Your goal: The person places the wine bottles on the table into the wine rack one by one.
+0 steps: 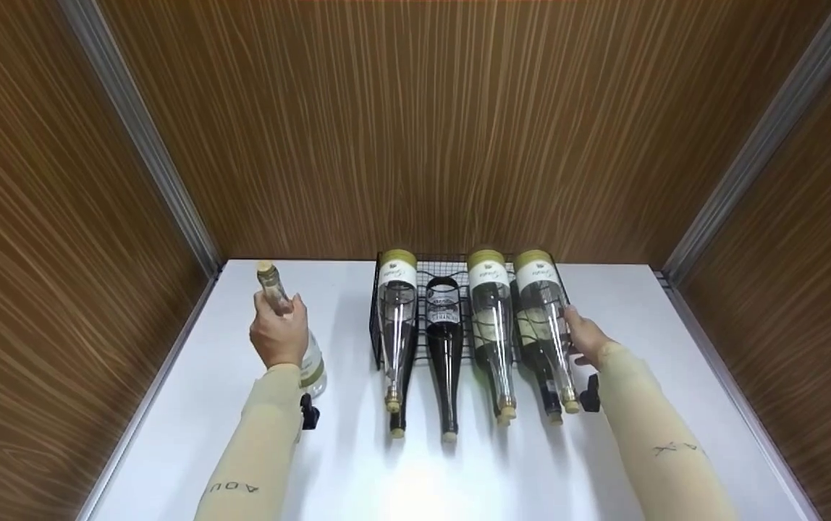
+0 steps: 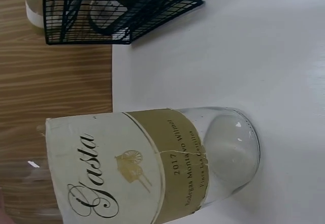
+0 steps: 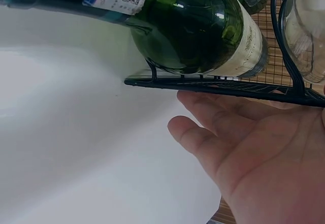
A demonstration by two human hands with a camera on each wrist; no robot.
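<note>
My left hand [image 1: 279, 336] grips the neck of a corked clear wine bottle [image 1: 313, 367], which leans upright left of the rack. In the left wrist view, its white and gold label [image 2: 117, 165] and clear base show low over the white table. A black wire wine rack [image 1: 374, 318] stands at the back, holding bottles with necks toward me. My right hand [image 1: 588, 340] is at the rack's right side, beside a clear bottle [image 1: 542, 289]. In the right wrist view, its extended fingers [image 3: 195, 135] lie along the rack's side rail, below a green bottle [image 3: 188, 26].
Clear bottles [image 1: 398, 289] [image 1: 488, 289] lie in the rack's upper level, dark bottles below them. A dark bottle [image 1: 446, 354] lies second from left with nothing over it. Wood-grain panels [image 1: 415, 130] enclose the white table [image 1: 415, 485] at the back and sides.
</note>
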